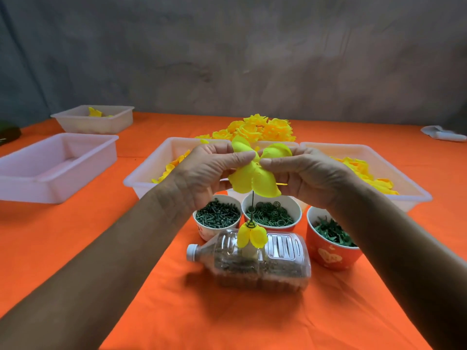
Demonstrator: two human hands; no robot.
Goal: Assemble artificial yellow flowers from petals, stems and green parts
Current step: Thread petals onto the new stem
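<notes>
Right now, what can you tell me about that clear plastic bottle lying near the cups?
The bottle lies on its side on the orange tablecloth, white cap pointing left. It is clear, ribbed plastic, partly filled with dark grainy material. A thin dark spike stands up from its upper side, carrying a small yellow petal piece. Three cups of green parts sit just behind it. Neither hand touches it.

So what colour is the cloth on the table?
Orange, seen in the head view: tablecloth.
</notes>
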